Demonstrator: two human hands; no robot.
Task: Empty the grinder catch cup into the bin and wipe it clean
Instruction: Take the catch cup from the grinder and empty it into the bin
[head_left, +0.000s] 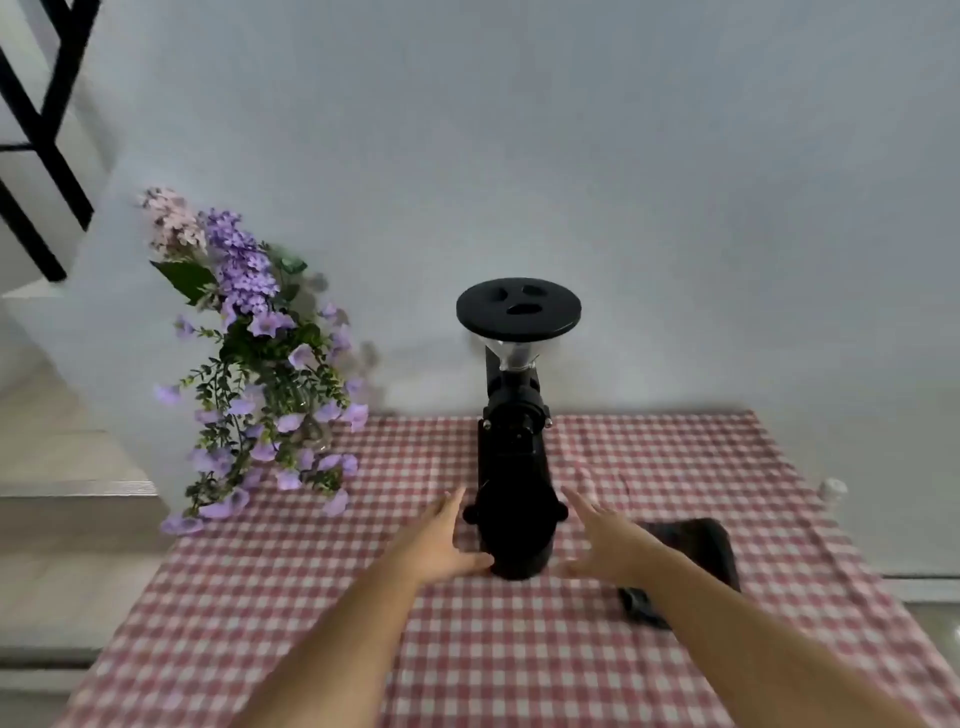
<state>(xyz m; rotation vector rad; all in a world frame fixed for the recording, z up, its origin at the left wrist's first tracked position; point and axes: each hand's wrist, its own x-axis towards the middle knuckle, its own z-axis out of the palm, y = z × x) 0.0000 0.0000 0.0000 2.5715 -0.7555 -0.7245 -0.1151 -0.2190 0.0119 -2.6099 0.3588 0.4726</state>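
A black coffee grinder (511, 447) with a round lid and clear hopper stands upright on the red-and-white checked tablecloth (519, 649). Its black catch cup (517, 545) sits at the grinder's base, facing me. My left hand (441, 540) is open just left of the cup, thumb close to or touching its lower edge. To the cup's right, my right hand (597, 540) is open with fingers spread, a small gap away. A dark folded cloth (691, 551) lies on the table behind my right forearm. No bin is in view.
A bunch of purple and pink flowers (260, 374) in a glass vase stands at the table's back left corner. A small white object (832, 488) sits beyond the table's right edge. A white wall rises behind; steps and a black railing (36, 130) are at left.
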